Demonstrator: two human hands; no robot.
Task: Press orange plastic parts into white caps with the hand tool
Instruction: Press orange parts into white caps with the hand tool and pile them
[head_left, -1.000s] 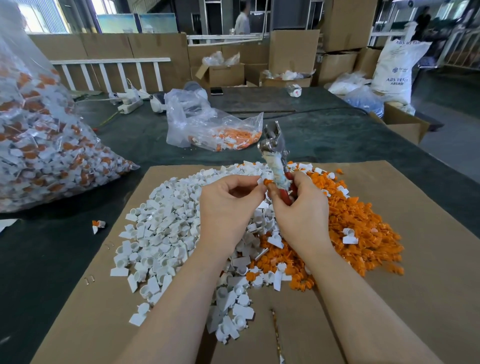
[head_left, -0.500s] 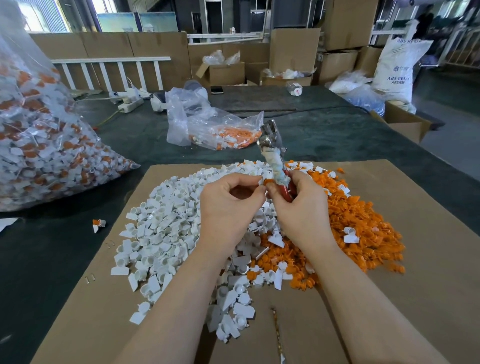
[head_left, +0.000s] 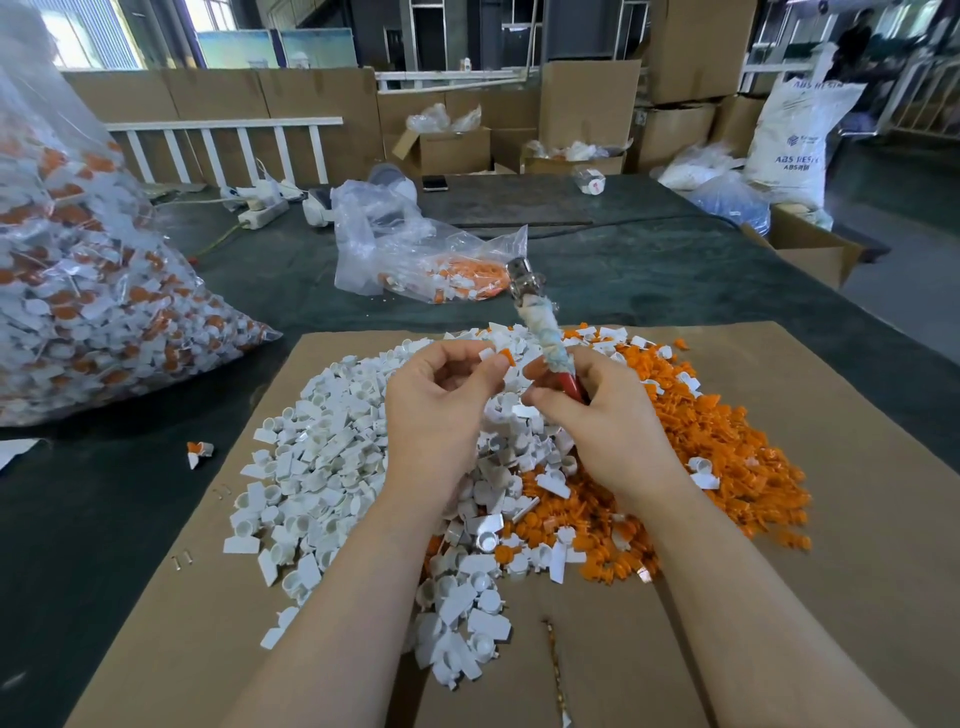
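A heap of white caps (head_left: 332, 467) covers the left of a cardboard sheet (head_left: 857, 519), and a heap of orange parts (head_left: 727, 457) covers its right. My left hand (head_left: 441, 410) pinches a white cap with an orange part (head_left: 496, 356) at its fingertips, above the heaps. My right hand (head_left: 602, 421) grips the red handle of the hand tool (head_left: 540, 322). The tool's cloth-wrapped shaft and metal head point up and away. A small gap separates the two hands.
A large clear bag of assembled caps (head_left: 78, 291) lies at the left on the dark green table (head_left: 104, 509). A smaller clear bag (head_left: 415, 260) with orange parts sits behind the heaps. One assembled cap (head_left: 199, 451) lies alone left of the cardboard. Cartons and sacks stand behind.
My hands were joined at the fingertips; they have drawn slightly apart, and my left hand now holds the cap with the orange part on its own.
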